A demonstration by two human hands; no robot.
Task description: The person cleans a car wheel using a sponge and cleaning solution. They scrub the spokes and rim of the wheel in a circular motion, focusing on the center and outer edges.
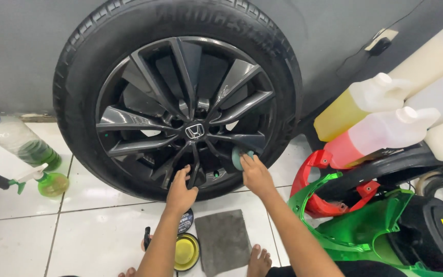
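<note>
While the left hand (180, 191) rests open-fingered on a lower spoke of the dark grey alloy wheel (180, 115), the right hand (255, 172) presses a round teal foam pad (237, 158) just up-left of it

A dark grey multi-spoke alloy wheel in a black rubber tyre (190, 110) stands upright against the wall; a round pale teal foam applicator pad (237, 158) presses its rim at five o'clock.

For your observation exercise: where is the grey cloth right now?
In the head view, the grey cloth lies flat on the white tiled floor, below the wheel, right of the open yellow tin.
</note>
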